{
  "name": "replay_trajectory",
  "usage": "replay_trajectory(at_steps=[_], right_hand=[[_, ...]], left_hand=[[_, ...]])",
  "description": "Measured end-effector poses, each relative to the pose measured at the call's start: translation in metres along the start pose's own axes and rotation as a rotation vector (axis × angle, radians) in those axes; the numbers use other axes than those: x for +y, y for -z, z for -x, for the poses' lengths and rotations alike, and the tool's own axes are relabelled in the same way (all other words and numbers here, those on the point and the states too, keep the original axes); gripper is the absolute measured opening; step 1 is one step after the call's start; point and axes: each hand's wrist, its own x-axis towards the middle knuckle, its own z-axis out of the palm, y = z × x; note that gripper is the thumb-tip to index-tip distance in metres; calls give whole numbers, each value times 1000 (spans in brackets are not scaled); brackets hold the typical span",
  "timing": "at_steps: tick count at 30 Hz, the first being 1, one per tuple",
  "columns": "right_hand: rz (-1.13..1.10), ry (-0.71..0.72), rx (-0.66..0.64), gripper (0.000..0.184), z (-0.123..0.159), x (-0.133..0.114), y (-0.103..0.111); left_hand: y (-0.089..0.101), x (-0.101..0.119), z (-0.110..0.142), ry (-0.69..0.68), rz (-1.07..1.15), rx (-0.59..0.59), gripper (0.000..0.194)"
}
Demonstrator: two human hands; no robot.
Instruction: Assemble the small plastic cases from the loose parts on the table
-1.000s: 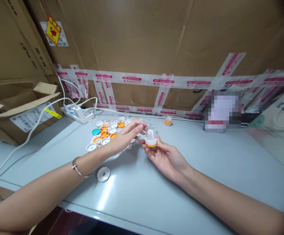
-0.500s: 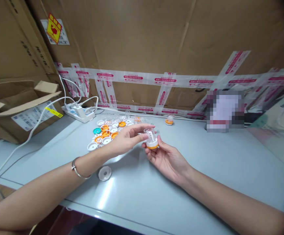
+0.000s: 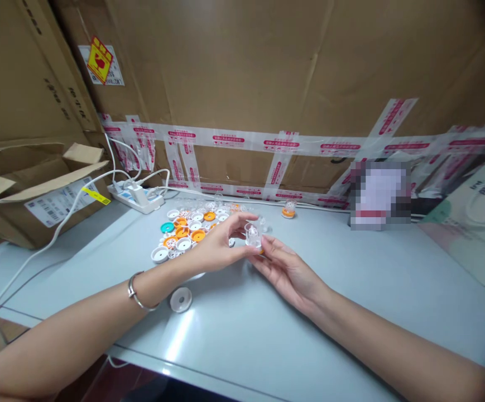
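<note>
A small clear plastic cup (image 3: 252,233) with white parts inside and a white-and-orange base is between my two hands. My right hand (image 3: 286,271) holds it low from the right, thumb against its side and fingers under the base. My left hand (image 3: 221,243) curves around its left side, thumb at the base and fingers behind the upper part. Much of the base is hidden by fingers. Beyond my left hand lies a pile of white and orange plastic rings (image 3: 184,244). A white disc with a centre hole (image 3: 181,300) lies alone below my left wrist.
A similar orange-based cup (image 3: 288,210) stands near the back, beside cables. A power strip (image 3: 137,196) and an opened cardboard box (image 3: 41,195) are at left. A pixelated object (image 3: 380,195) and a pale bag (image 3: 472,218) stand at right. Large taped cartons (image 3: 234,72) wall the back.
My left hand has closed in around the cup, its thumb moving down to the base. The cup's orange base has become mostly covered. My right hand keeps its hold.
</note>
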Motion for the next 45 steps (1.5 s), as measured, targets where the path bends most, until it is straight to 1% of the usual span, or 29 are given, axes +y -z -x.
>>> replay_trajectory(at_steps=[3,5,7,9,10,11,12,13,16,19,21,24,27,30,33,37,40,41,43,45], right_hand=[[38,0,31,21,-2,-6,2],[48,27,25,25,-4,-13,4],[65,57,35,25,-5,-24,11],[127,69,82,22,-5,-36,24],[193,106,121,21,-5,-43,32],[316,156,176,19,-6,-49,40],[472,238,242,19,-7,-55,50],[528,282,284,22,-9,-62,59],[672,363,360,28,-23,-79,83],[881,476,442,36,-42,-95,100],[1020,541,496,38,-54,-104,109],[1203,568,551,40,-65,-111,118],[1338,540,555,36,-70,-113,125],[1418,522,543,38,-71,-112,128],[1439,520,533,41,-71,-110,128],[1390,522,541,40,-70,-112,127],[1296,529,531,40,-63,-111,120],[1257,525,502,40,-59,-108,115],[1172,486,383,40,-47,-98,100],[1101,448,269,43,-31,-83,78]], left_hand=[[-1,0,1,-15,-13,5,48],[-1,2,2,-7,-49,41,46],[1,5,2,17,-91,87,40],[3,7,2,47,-115,120,33],[4,7,2,59,-121,126,31],[5,8,2,67,-127,127,28],[6,8,2,72,-134,125,26],[7,8,2,71,-140,121,24],[9,7,1,52,-153,108,20],[12,6,-1,-2,-152,126,17],[15,5,-3,-11,-158,148,15],[19,5,-4,-12,-194,171,16],[21,4,-4,-37,-227,184,17],[23,3,-4,-62,-243,190,17],[25,2,-5,-53,-258,203,18],[26,1,-5,-55,-279,216,18],[26,3,-5,-71,-288,216,17],[24,3,-5,-67,-284,214,17],[20,5,-3,-21,-244,193,18],[11,7,0,90,-119,120,22]])
